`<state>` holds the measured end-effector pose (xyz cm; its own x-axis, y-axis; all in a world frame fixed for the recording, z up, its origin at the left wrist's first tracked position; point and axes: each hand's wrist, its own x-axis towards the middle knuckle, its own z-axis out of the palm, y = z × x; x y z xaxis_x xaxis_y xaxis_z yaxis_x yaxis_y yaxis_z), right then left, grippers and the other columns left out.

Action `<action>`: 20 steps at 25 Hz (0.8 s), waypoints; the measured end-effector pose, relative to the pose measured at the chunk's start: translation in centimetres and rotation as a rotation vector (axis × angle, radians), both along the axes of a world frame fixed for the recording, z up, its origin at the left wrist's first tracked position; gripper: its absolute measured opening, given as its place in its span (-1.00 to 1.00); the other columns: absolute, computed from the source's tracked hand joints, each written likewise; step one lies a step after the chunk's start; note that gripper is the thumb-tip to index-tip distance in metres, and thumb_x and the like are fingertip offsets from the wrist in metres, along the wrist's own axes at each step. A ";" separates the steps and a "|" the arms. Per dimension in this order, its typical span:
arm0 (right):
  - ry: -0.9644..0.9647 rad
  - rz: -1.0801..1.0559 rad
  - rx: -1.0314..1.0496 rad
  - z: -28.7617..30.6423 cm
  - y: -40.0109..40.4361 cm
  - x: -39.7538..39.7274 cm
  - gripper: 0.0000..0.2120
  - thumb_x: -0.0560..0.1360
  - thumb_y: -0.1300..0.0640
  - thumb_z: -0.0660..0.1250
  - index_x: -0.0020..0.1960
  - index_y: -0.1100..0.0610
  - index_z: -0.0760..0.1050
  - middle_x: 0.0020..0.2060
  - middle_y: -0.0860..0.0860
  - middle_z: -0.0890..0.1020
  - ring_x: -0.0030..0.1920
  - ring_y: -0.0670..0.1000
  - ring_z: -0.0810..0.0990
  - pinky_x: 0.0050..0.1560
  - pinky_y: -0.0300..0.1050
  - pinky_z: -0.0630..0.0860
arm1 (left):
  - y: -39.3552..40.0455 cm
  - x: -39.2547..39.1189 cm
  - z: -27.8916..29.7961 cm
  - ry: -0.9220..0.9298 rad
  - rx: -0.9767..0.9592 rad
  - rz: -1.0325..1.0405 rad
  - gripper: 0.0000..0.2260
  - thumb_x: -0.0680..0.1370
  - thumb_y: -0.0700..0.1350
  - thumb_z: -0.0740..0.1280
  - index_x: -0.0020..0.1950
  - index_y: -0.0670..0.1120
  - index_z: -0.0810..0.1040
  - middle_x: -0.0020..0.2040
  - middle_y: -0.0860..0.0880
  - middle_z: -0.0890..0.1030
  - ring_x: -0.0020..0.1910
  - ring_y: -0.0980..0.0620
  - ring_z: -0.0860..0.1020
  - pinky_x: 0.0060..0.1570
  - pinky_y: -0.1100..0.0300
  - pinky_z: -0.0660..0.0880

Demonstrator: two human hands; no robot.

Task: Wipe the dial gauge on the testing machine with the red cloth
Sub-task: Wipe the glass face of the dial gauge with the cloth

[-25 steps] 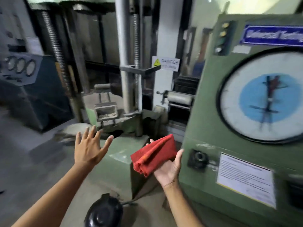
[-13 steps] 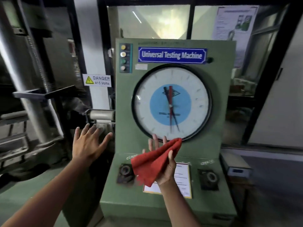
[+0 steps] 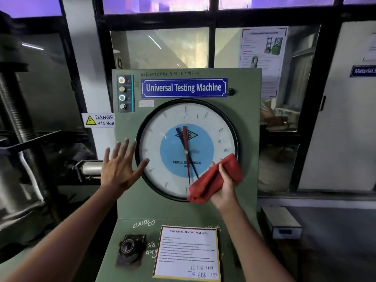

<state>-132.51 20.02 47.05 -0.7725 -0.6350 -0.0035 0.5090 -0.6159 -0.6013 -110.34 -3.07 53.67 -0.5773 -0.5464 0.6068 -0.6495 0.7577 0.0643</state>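
A large round dial gauge (image 3: 173,139) with a black rim, white face and blue centre fills the front of the green testing machine (image 3: 248,123). My right hand (image 3: 224,189) grips a folded red cloth (image 3: 211,182), which lies against the lower right of the dial face and covers part of its rim. My left hand (image 3: 120,167) is held up with fingers spread at the dial's left rim, thumb tip over the glass; I cannot tell if it touches.
A blue "Universal Testing Machine" plate (image 3: 184,87) and a column of indicator lights (image 3: 122,93) sit above the dial. Below are a black knob (image 3: 130,248) and an instruction sheet (image 3: 187,254). A threaded column (image 3: 14,110) stands left; a small grey box (image 3: 281,221) lies right.
The view has closed in on the machine. My right hand raised the red cloth from below the dial onto its lower right face. My left hand moved right, up to the dial's left rim.
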 end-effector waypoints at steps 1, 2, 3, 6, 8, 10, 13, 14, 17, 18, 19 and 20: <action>0.018 -0.022 0.059 0.9 -0.5 -1.5 -0.57 0.57 -0.11 0.45 0.34 0.10 0.58 0.15 0.11 0.73 0.07 0.10 0.75 0.02 0.08 0.69 | -1.0 -1.0 0.7 0.016 -0.014 -0.007 -0.13 0.57 0.51 -0.13 0.77 0.04 0.10 0.77 -0.06 0.11 0.76 -0.13 0.08 0.70 -0.17 -0.08; 0.025 -0.065 0.131 1.8 -1.2 -2.9 -0.54 0.59 -0.12 0.45 0.36 0.14 0.58 0.17 0.15 0.75 0.11 0.15 0.76 0.05 0.11 0.69 | -2.1 -1.9 1.2 0.030 -0.024 -0.012 -0.13 0.57 0.51 -0.14 0.77 0.06 0.06 0.78 -0.05 0.09 0.76 -0.13 0.07 0.71 -0.17 -0.08; 0.026 -0.119 0.197 2.7 -2.0 -4.2 -0.50 0.59 -0.12 0.46 0.40 0.16 0.56 0.20 0.18 0.74 0.17 0.19 0.73 0.15 0.18 0.67 | -3.2 -3.0 1.6 0.045 -0.032 -0.022 -0.13 0.57 0.51 -0.14 0.78 0.07 0.02 0.78 -0.04 0.06 0.76 -0.13 0.06 0.71 -0.17 -0.08; 0.090 -0.416 0.342 4.9 -4.9 -8.3 -0.50 0.53 -0.07 0.57 0.34 0.17 0.57 0.27 0.15 0.69 0.28 0.19 0.67 0.38 0.19 0.57 | -6.4 -6.4 2.6 0.098 -0.039 -0.059 -0.16 0.59 0.49 -0.11 0.78 0.09 -0.07 0.79 -0.03 -0.04 0.77 -0.15 0.01 0.72 -0.19 -0.09; 0.189 -0.560 0.408 6.2 -7.4 -10.6 -0.57 0.52 -0.08 0.56 0.26 0.11 0.55 0.17 0.04 0.68 0.20 0.10 0.65 0.25 0.01 0.56 | -8.6 -9.6 3.0 0.127 -0.042 -0.096 -0.19 0.61 0.45 -0.06 0.78 0.10 -0.10 0.79 -0.03 -0.08 0.77 -0.15 -0.03 0.72 -0.21 -0.10; 0.265 -0.643 0.438 6.8 -10.3 -12.6 -0.60 0.57 -0.08 0.51 0.28 0.12 0.55 -0.01 -0.06 0.65 0.15 0.06 0.63 0.14 -0.10 0.46 | -10.4 -13.0 2.7 0.145 -0.058 -0.143 -0.21 0.63 0.42 -0.02 0.78 0.08 -0.08 0.78 -0.02 -0.09 0.77 -0.14 -0.04 0.71 -0.21 -0.11; 0.387 -0.782 0.486 7.2 -15.0 -14.6 -0.82 0.64 0.01 0.44 0.14 0.11 0.60 -0.04 -0.07 0.70 0.21 0.13 0.68 0.10 -0.16 0.43 | -13.3 -18.0 1.1 0.124 -0.047 -0.238 -0.22 0.64 0.41 -0.02 0.78 0.07 -0.08 0.78 -0.01 -0.11 0.77 -0.09 -0.07 0.72 -0.17 -0.11; 0.441 -0.844 0.544 7.2 -16.4 -15.1 -0.73 0.65 0.04 0.42 0.27 0.17 0.60 0.13 0.06 0.73 0.31 0.17 0.65 0.17 -0.12 0.45 | -14.4 -19.5 0.5 0.105 -0.063 -0.263 -0.21 0.64 0.42 -0.05 0.78 0.07 -0.10 0.78 0.00 -0.11 0.77 -0.08 -0.08 0.73 -0.16 -0.11; 0.680 -1.110 0.778 6.5 -19.1 -17.4 -0.33 0.61 0.26 0.38 0.68 0.19 0.26 0.65 0.21 0.31 0.67 0.17 0.26 0.62 0.08 0.22 | -17.9 -23.2 -1.4 0.069 -0.106 -0.293 -0.19 0.63 0.42 -0.11 0.77 0.02 -0.11 0.77 -0.02 -0.11 0.77 -0.09 -0.08 0.73 -0.13 -0.11; 0.759 -1.191 0.892 6.0 -19.7 -18.3 -0.23 0.55 0.33 0.38 0.70 0.16 0.20 0.69 0.20 0.21 0.70 0.17 0.16 0.64 0.17 0.16 | -19.1 -24.3 -2.2 0.070 -0.123 -0.301 -0.19 0.64 0.41 -0.08 0.77 -0.01 -0.11 0.77 -0.04 -0.11 0.77 -0.10 -0.08 0.73 -0.12 -0.12; 0.821 -1.226 1.005 5.5 -20.1 -19.0 -0.15 0.49 0.33 0.38 0.72 0.13 0.16 0.71 0.19 0.14 0.72 0.16 0.11 0.63 0.24 0.14 | -19.9 -25.0 -2.9 0.078 -0.157 -0.300 -0.19 0.65 0.39 -0.05 0.77 -0.05 -0.11 0.77 -0.06 -0.10 0.77 -0.12 -0.07 0.73 -0.12 -0.12; 0.857 -1.224 1.112 4.8 -20.4 -19.4 -0.10 0.46 0.27 0.40 0.73 0.11 0.11 0.72 0.17 0.09 0.73 0.15 0.07 0.62 0.29 0.13 | -20.5 -25.5 -3.6 0.100 -0.197 -0.296 -0.19 0.66 0.37 -0.03 0.77 -0.07 -0.11 0.77 -0.08 -0.10 0.77 -0.14 -0.05 0.73 -0.11 -0.14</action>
